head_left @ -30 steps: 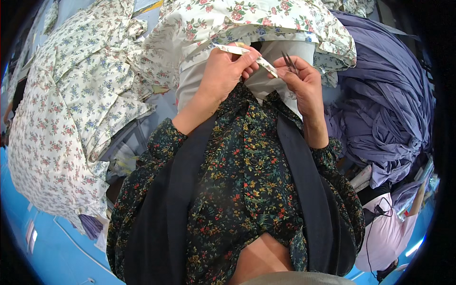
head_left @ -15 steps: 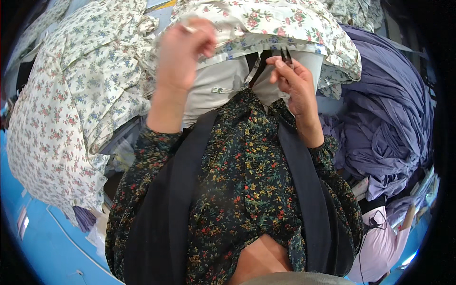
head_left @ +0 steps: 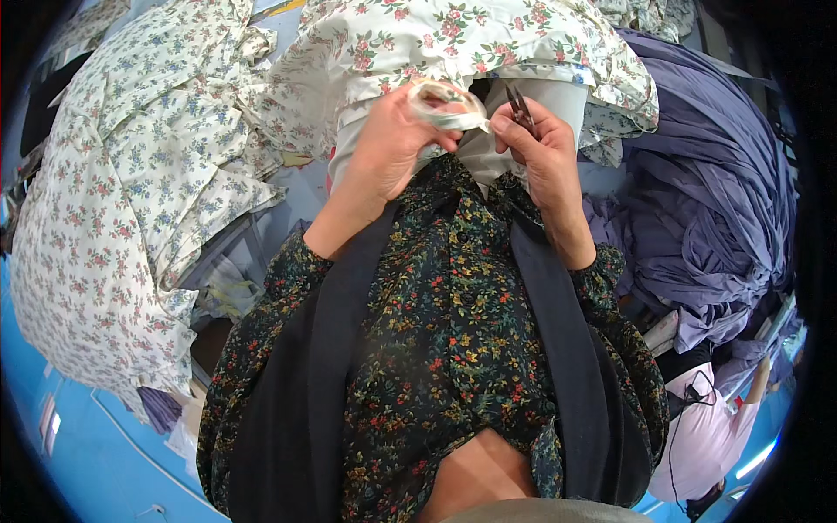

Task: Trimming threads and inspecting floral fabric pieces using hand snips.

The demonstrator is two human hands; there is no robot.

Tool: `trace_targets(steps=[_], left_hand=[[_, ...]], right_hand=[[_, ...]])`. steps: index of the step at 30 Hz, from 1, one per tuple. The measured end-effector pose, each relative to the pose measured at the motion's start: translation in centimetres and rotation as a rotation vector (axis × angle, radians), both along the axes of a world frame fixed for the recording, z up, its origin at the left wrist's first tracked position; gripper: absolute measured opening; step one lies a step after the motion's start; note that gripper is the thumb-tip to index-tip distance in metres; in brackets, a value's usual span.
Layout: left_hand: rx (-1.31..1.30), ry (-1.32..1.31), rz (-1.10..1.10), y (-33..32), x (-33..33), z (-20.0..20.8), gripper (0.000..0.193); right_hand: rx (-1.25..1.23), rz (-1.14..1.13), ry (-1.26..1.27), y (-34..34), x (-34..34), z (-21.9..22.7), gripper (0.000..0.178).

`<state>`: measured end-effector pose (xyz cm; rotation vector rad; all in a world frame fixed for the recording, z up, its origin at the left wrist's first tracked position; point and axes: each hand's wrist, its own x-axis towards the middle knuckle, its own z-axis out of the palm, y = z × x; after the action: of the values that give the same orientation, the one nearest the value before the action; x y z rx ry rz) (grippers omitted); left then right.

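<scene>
From the head view, my left hand (head_left: pixel 397 144) pinches a looped cloth strip (head_left: pixel 466 121) by the floral fabric's (head_left: pixel 453 35) near edge; my right hand (head_left: pixel 542 148), closed around thread snips (head_left: pixel 520 109), meets its end. It should feel light and limp, best pinched flat near the tips.

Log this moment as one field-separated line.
left hand: looped pale strip | right hand: dark two-bladed tool, at strip's end | ahead: white floral cloth | right side: purple cloth

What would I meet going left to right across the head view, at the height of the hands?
White floral cloth heap → left hand → looped pale strip → right hand → purple cloth heap
</scene>
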<state>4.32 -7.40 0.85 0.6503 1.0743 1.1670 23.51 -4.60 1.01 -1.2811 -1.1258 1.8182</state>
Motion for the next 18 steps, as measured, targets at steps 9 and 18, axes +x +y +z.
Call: trace_targets(steps=[9,18], left_hand=[[-0.105,-0.054,-0.139,-0.9,1.5,-0.4,0.012],[-0.577,-0.672,-0.163,-1.1,1.9,-1.6,0.013]], right_hand=[[-0.207,-0.057,0.244,0.1,0.6,-0.8,0.008],[0.125,0.036,-0.144,-1.2,2.2,0.0,0.024]])
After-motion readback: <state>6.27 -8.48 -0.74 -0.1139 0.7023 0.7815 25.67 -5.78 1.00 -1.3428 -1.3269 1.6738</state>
